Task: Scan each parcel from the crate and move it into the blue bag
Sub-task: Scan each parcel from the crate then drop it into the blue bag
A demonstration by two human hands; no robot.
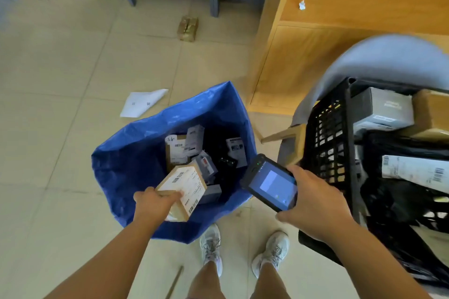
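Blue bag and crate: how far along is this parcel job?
Done: several parcels already lie in the blue bag. In hand: the left hand holds a labelled box over the bag's mouth, and the right hand grips the scanner beside it. Left: the crate holds more, including a grey box and a white-labelled parcel.

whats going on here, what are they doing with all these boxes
A person is scanning parcels and bagging them. The left hand holds a cardboard parcel over the open blue bag, which already contains several parcels. The right hand holds a scanner, screen lit, beside it. The black crate on the person's right has more parcels waiting.
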